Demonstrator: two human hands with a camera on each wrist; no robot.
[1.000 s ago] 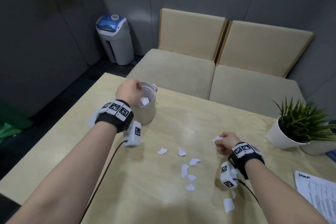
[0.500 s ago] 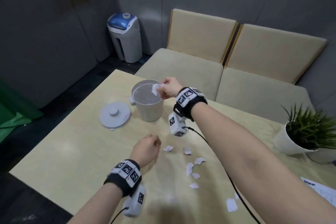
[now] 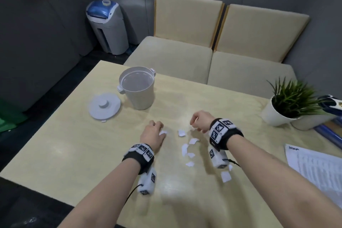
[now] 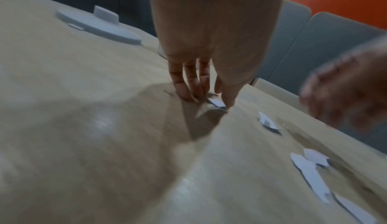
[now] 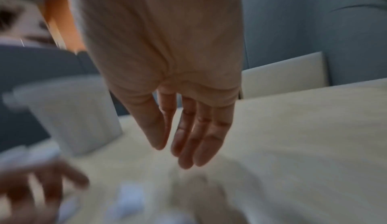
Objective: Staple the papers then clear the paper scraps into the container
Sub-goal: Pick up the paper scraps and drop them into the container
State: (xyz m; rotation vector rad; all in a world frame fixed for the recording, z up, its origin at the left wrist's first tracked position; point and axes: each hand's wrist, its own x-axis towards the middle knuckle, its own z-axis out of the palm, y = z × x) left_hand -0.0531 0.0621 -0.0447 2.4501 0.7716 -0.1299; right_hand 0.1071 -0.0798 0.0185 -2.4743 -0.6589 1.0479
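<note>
The white container (image 3: pixel 137 89) stands open at the table's far left, its lid (image 3: pixel 104 105) lying beside it. Several white paper scraps (image 3: pixel 184 150) are scattered in the middle of the table. My left hand (image 3: pixel 160 132) is down on the table; in the left wrist view its straight fingers (image 4: pixel 188 86) touch the wood and the thumb touches one scrap (image 4: pixel 217 103), which lies between them. My right hand (image 3: pixel 194 124) hovers just above the scraps on the right, fingers (image 5: pixel 199 136) straight and holding nothing. The printed papers (image 3: pixel 314 168) lie at the right edge.
A potted plant (image 3: pixel 288 105) in a white pot stands at the far right, with a blue and white object (image 3: pixel 331 104) behind it. Beige seat cushions (image 3: pixel 170 55) run along the table's far side. A grey bin (image 3: pixel 107 27) stands on the floor.
My right hand left the container's rim and came back down over the scraps, with no scrap in it. My left hand moved forward and lowered onto a scrap.
</note>
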